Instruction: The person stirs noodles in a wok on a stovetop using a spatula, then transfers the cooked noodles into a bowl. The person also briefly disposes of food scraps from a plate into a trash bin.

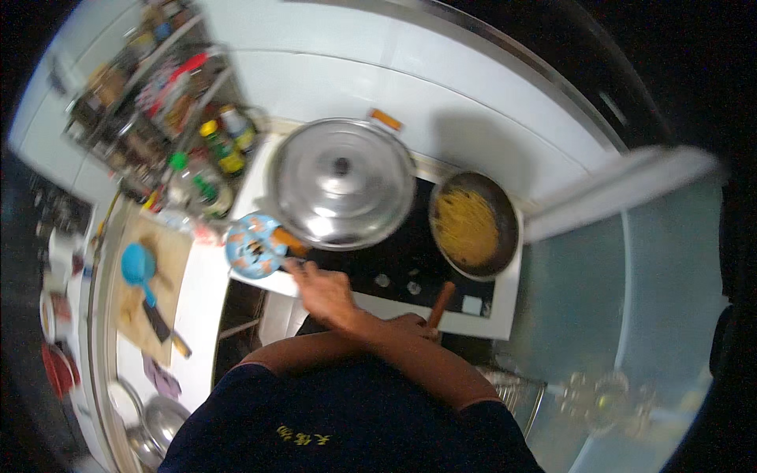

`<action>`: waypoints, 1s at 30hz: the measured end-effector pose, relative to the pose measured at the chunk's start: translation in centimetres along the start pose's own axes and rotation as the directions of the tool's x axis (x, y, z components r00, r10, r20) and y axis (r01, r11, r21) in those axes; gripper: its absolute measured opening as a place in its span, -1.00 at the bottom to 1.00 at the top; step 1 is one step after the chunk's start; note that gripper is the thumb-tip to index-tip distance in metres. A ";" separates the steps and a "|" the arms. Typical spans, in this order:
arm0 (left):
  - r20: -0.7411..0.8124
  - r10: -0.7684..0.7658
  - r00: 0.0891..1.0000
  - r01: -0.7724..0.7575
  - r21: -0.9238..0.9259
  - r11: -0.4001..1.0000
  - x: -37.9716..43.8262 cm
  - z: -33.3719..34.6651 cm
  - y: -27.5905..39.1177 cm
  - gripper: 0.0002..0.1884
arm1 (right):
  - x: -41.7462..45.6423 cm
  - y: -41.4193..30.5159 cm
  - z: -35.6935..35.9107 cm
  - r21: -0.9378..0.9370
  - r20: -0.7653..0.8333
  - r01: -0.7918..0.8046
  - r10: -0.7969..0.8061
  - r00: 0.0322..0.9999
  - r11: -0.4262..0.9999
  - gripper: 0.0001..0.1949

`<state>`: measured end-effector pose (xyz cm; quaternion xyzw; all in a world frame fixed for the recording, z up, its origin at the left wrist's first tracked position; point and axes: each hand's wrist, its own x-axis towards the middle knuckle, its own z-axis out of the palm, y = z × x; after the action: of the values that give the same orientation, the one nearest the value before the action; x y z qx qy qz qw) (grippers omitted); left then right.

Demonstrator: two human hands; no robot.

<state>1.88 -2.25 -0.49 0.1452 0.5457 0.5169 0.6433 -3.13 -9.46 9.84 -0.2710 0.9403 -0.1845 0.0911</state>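
My arms are crossed, the right forearm over the left. My right hand [328, 292] reaches left, its fingertips at the edge of a blue patterned plate [241, 260] with a few small dark and pale bits in its middle. A blurred pale streak lies by the fingertips; whether the hand grips the plate or a thin utensil is unclear. My left hand [417, 324], partly hidden by the right forearm, is closed around a brown wooden handle [442, 301]. Near the handle's upper end sits a dark frying pan [508, 236] holding yellow shredded food [467, 227]; whether they join cannot be told.
A large lidded steel pot [343, 183] with orange-brown handles stands on the black cooktop [361, 269]. Bottles [222, 148] and a crowded rack [154, 100] stand at left. A cutting board [127, 319] bears a blue ladle [139, 266] and a knife [157, 322]. Metal bowls [165, 420] sit lower left.
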 end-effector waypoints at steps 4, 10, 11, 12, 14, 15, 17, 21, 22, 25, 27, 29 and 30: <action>-0.154 -0.132 0.979 0.168 0.252 0.953 1.4 0.1 0.6 -0.37 | -1.0 0.2 0.1 0.082 -0.026 0.022 -0.020 0.999 0.996 -0.44; -0.042 -0.123 0.992 0.127 0.119 0.985 0.7 0.9 2.0 -0.40 | -6.8 1.9 -3.2 0.638 -0.433 0.040 0.316 0.844 0.769 -0.59; -0.031 -0.128 0.991 0.130 0.074 0.989 1.3 0.8 1.3 -0.41 | -8.6 2.9 -3.4 0.690 -0.556 0.148 0.388 0.735 0.709 -0.62; -0.054 -0.114 0.992 0.116 0.038 0.993 0.8 0.7 1.0 -0.44 | -11.1 3.5 -6.6 0.741 -0.412 -0.016 0.472 0.780 0.672 -0.64; -0.057 -0.082 0.995 0.082 0.004 0.997 0.3 1.1 1.4 -0.49 | -16.9 6.7 -11.6 0.793 -0.237 -0.264 0.677 0.697 0.549 -0.64; -0.059 -0.068 0.996 0.068 -0.015 0.998 0.1 1.2 1.5 -0.52 | -19.5 8.7 -12.3 0.830 -0.197 -0.319 0.775 0.600 0.458 -0.63; -0.069 -0.074 0.995 0.075 0.005 0.997 0.4 1.1 1.2 -0.50 | -24.6 14.3 -12.2 0.555 -0.422 -0.520 0.758 0.496 0.649 -0.66; -0.040 -0.083 0.996 0.083 -0.013 0.996 -0.3 1.7 2.5 -0.45 | -30.4 19.3 -12.9 0.288 -0.377 -0.838 0.859 0.345 0.464 -0.69; -0.035 -0.078 0.996 0.078 -0.016 0.997 -0.5 1.8 2.8 -0.45 | -31.3 20.4 -12.1 0.239 -0.394 -0.850 0.847 0.358 0.470 -0.69; -0.038 -0.077 0.996 0.078 0.021 0.997 0.0 1.4 2.2 -0.45 | -32.1 21.7 -11.3 0.181 -0.327 -0.884 0.874 0.360 0.431 -0.70; -0.060 -0.116 0.991 0.117 0.015 0.993 -0.1 1.4 2.3 -0.50 | -32.2 22.2 -10.7 0.129 -0.315 -0.888 0.867 0.386 0.442 -0.69; -0.068 -0.133 0.989 0.135 0.019 0.991 -0.3 1.6 2.7 -0.52 | -32.6 22.9 -10.0 0.122 -0.333 -0.882 0.856 0.396 0.456 -0.70; -0.072 -0.131 0.989 0.133 0.024 0.991 -0.4 1.6 2.8 -0.51 | -32.6 23.1 -9.8 0.119 -0.343 -0.877 0.848 0.405 0.466 -0.70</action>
<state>1.89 -0.79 2.48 0.0996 0.5839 0.4699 0.6545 10.47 29.28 12.02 0.2870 0.9505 -0.1189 -0.0089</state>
